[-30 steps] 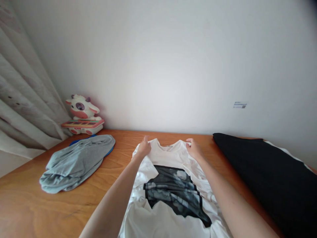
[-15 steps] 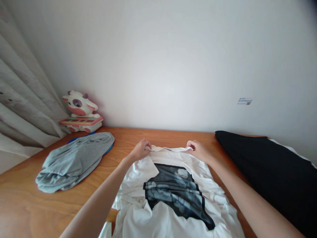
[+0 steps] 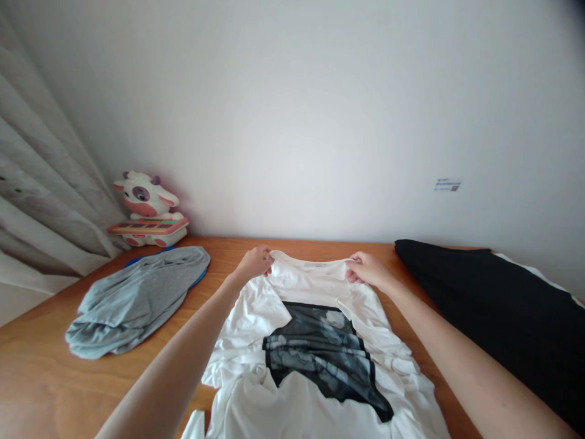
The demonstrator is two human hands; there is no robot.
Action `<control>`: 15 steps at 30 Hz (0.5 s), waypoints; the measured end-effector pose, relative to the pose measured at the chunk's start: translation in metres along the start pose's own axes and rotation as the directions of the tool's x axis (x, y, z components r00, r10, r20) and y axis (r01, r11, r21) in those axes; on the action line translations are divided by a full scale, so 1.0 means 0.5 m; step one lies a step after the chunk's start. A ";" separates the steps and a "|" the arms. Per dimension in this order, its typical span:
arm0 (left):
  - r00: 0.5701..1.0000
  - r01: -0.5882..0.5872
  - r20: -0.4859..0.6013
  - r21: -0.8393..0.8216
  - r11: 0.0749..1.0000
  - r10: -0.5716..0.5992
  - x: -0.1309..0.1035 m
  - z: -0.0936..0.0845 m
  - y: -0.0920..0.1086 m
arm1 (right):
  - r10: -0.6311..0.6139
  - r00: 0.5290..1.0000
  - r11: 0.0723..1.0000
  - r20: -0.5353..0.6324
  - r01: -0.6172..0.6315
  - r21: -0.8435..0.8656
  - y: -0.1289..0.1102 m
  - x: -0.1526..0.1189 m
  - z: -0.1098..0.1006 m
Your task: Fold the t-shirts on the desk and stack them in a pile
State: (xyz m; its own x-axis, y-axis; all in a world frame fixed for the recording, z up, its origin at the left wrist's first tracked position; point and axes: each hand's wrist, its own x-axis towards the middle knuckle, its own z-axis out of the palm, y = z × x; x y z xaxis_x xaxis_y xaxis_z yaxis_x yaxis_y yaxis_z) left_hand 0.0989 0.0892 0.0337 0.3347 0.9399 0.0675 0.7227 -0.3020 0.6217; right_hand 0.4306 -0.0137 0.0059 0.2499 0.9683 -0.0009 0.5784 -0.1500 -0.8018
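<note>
A white T-shirt (image 3: 247, 323) with a dark, cloudy printed panel lies face up and rumpled in front of me, its neckline at the far end. My left hand (image 3: 256, 262) pinches the left side of the collar. At the collar's right side, my right hand (image 3: 363, 268) grips the fabric between thumb and fingers. The neckline spans between both hands, showing the inside back of the neck with a small label. Folds bunch up along the shirt's sides and lower part, and its near end runs out of view.
On the wooden table (image 3: 36, 366), a grey garment (image 3: 141, 299) lies at left over something blue. Behind it stands a cow toy with a keyboard (image 3: 148, 210), beside a curtain (image 3: 41, 183). Black folded cloth (image 3: 493, 317) covers the right side. A wall (image 3: 301, 122) bounds the back.
Both hands have lifted and spread the collar slightly. The neckline, a narrow folded strip before, now gapes and shows its inner back and label.
</note>
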 end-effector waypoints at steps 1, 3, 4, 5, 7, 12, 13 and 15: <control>0.999 0.045 -0.009 -0.038 0.998 -0.046 0.012 0.007 0.002 | 0.015 1.000 0.999 -0.020 -0.014 0.031 -0.003 0.014 0.009; 0.993 0.111 -0.038 -0.103 0.988 -0.116 0.036 0.025 0.003 | 0.021 0.997 0.997 -0.068 -0.016 0.074 -0.007 0.042 0.028; 0.989 0.130 -0.057 -0.125 0.984 -0.138 0.048 0.035 0.001 | 0.016 0.996 0.996 -0.091 -0.009 0.084 -0.009 0.054 0.037; 0.985 0.142 -0.075 -0.137 0.980 -0.153 0.058 0.046 -0.001 | 0.005 0.994 0.996 -0.110 0.005 0.086 -0.009 0.066 0.047; 0.980 0.154 -0.109 -0.130 0.979 -0.168 0.075 0.068 -0.009 | -0.036 0.990 0.997 -0.137 0.045 0.063 -0.007 0.084 0.066; 0.984 0.097 -0.151 0.039 0.995 -0.090 0.069 0.119 -0.038 | -0.185 0.975 0.971 -0.119 0.163 -0.175 0.014 0.081 0.095; 0.990 0.058 -0.134 0.088 0.994 -0.045 0.060 0.126 -0.044 | -0.207 0.973 0.955 -0.101 0.178 -0.238 0.020 0.074 0.096; 0.996 -0.024 -0.085 0.184 0.983 0.041 0.041 0.137 -0.056 | -0.219 0.973 0.915 -0.068 0.181 -0.360 0.029 0.059 0.096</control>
State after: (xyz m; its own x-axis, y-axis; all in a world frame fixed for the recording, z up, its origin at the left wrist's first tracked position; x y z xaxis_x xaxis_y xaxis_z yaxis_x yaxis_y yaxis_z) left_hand 0.1271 0.1061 -0.0358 0.3112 0.9370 0.1589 0.8134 -0.3491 0.4653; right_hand 0.4093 0.0224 -0.0344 0.1695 0.9617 0.2153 0.8542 -0.0344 -0.5188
